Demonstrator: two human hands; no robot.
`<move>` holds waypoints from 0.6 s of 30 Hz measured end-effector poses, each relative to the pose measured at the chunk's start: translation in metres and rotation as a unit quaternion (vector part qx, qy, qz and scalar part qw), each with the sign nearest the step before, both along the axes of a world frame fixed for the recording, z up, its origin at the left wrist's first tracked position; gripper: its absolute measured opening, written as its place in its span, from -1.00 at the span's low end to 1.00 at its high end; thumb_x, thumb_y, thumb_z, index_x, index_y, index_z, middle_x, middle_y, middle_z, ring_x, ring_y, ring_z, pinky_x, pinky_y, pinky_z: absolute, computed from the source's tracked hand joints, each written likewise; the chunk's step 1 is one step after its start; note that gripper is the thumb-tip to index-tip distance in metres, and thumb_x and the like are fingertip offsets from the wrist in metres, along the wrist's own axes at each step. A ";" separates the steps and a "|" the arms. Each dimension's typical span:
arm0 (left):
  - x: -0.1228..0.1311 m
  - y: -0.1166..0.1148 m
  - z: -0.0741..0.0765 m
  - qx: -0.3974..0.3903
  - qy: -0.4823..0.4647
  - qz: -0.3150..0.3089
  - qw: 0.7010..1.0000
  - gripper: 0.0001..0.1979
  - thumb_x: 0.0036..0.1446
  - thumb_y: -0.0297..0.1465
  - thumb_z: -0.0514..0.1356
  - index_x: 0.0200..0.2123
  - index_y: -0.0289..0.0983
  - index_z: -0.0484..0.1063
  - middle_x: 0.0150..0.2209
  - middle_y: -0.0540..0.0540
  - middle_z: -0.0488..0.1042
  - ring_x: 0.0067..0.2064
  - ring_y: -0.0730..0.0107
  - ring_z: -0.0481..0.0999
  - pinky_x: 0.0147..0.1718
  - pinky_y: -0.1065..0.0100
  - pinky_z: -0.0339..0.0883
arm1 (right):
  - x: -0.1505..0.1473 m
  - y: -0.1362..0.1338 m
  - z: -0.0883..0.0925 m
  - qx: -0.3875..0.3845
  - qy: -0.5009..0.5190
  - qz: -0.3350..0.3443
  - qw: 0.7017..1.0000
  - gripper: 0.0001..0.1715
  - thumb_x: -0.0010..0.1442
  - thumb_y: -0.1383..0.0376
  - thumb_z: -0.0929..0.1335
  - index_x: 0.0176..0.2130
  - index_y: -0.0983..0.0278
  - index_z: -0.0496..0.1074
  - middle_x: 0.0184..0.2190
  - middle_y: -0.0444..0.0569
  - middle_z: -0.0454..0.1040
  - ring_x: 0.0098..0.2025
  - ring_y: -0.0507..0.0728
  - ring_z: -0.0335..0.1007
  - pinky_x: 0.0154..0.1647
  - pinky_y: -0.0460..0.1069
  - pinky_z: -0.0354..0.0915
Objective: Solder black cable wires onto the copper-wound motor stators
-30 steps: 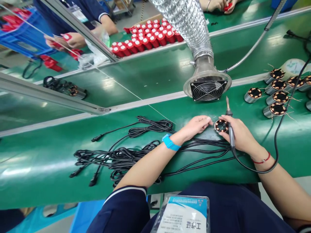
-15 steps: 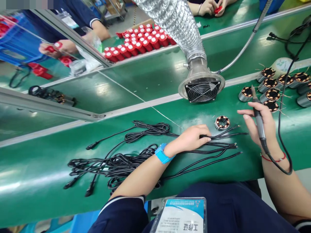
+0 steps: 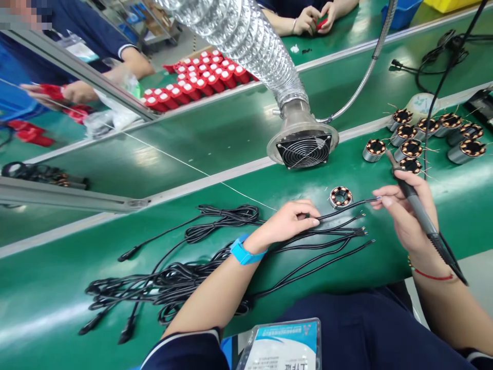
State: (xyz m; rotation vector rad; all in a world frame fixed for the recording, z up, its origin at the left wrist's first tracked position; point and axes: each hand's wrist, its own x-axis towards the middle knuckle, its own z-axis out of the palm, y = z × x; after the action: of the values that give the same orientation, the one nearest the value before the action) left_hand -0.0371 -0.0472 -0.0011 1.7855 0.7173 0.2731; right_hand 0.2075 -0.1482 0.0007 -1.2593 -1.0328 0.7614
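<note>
My left hand (image 3: 289,222) pinches a black cable (image 3: 339,211) near its stripped end, lifting it off the green belt. My right hand (image 3: 404,211) holds a soldering iron (image 3: 419,216) along the palm, and its fingertips touch that same cable's tip. A small round stator with copper coils (image 3: 341,197) lies on the belt just behind the cable, between my hands. Several more black cables (image 3: 192,267) spread leftwards in a tangled bundle. A blue wrist strap (image 3: 242,252) circles my left wrist.
A fume duct with a fan grille (image 3: 304,149) hangs over the belt behind the stator. Several more coil stators (image 3: 412,149) stand at the right. Red capped parts (image 3: 192,85) sit on the far belt, where other people's hands work. A metal frame bar (image 3: 73,198) crosses the left.
My right hand left the stator, swung out to the right with the iron, then came back to the cable tip. My left hand picked one cable up off the belt.
</note>
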 end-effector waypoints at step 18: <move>0.027 -0.023 0.005 -0.301 -0.224 0.185 0.908 -0.75 0.04 -0.26 0.24 -0.33 -0.29 0.28 -0.54 0.11 0.21 -0.58 0.63 0.14 -0.60 0.49 -0.05 | -0.039 0.010 0.007 -0.071 0.139 0.122 0.980 -0.45 0.06 0.33 0.45 0.02 0.13 0.25 -0.42 -0.23 0.50 -0.46 -0.03 0.45 -0.43 -0.12 0.45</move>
State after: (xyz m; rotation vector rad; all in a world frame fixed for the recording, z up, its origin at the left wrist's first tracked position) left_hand -0.0101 -0.0702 0.0036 0.9425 0.7015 0.6200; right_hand 0.1681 -0.1379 0.0072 -1.1167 -0.9246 1.1835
